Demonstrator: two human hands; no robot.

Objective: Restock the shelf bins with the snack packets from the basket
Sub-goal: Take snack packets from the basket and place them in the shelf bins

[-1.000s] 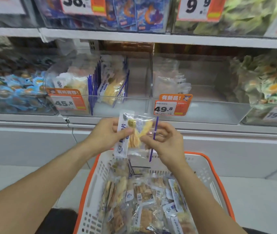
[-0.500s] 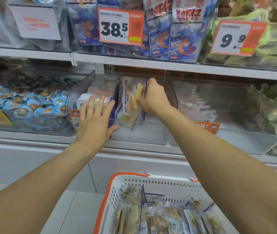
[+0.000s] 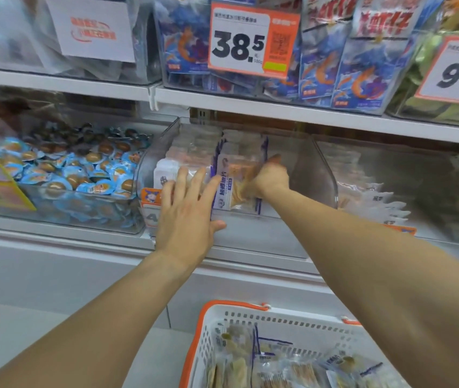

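Packet [image 3: 232, 184] of clear crinkly film, purple-edged, beige slices inside, stands in the transparent bin [image 3: 322, 175], gripped by right hand [image 3: 270, 177]; left hand [image 3: 187, 217] fingers spread flat against bin front

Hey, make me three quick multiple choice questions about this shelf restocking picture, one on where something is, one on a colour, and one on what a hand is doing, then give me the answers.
1. Where is the right hand?
A. Inside the clear shelf bin
B. Down in the basket
C. On the price tag reading 38.5

2. What colour is the rim of the basket?
A. Blue
B. Orange
C. Green

3. What is the left hand doing?
A. Gripping a packet from the basket
B. Hanging at the person's side
C. Lying with straight fingers against the front of the bin

Answers: 1 A, the hand is past the bin's clear wall, gripping a snack packet beside the packets standing there. 2 B, an orange band runs round the white mesh wall. 3 C, its fingers are spread flat and hold nothing.
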